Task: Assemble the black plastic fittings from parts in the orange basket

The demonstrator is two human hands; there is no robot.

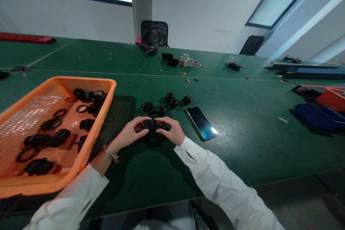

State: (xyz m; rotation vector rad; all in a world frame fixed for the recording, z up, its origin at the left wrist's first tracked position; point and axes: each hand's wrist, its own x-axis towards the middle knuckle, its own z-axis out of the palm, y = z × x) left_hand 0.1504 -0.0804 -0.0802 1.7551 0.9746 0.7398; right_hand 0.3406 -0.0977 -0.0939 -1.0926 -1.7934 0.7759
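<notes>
Between my two hands, just above the green table (237, 115), is a black cylindrical fitting (151, 125). The fingers and thumb of my left hand (131, 133) are closed on its left end. My right hand (172, 131) pinches the right end in the same way. Several black round fittings (173, 103) lie on the table just beyond my hands. To my left stands an orange perforated basket (111, 88) with several black fittings (39, 166) and black rings (59, 113) inside.
A phone (201, 123) lies right of my hands. Farther back are black and white connectors (185, 60) and a drill (151, 50). At the right are a blue bin (320, 115) and an orange-red bin (332, 97). A red bar (27, 38) lies far left.
</notes>
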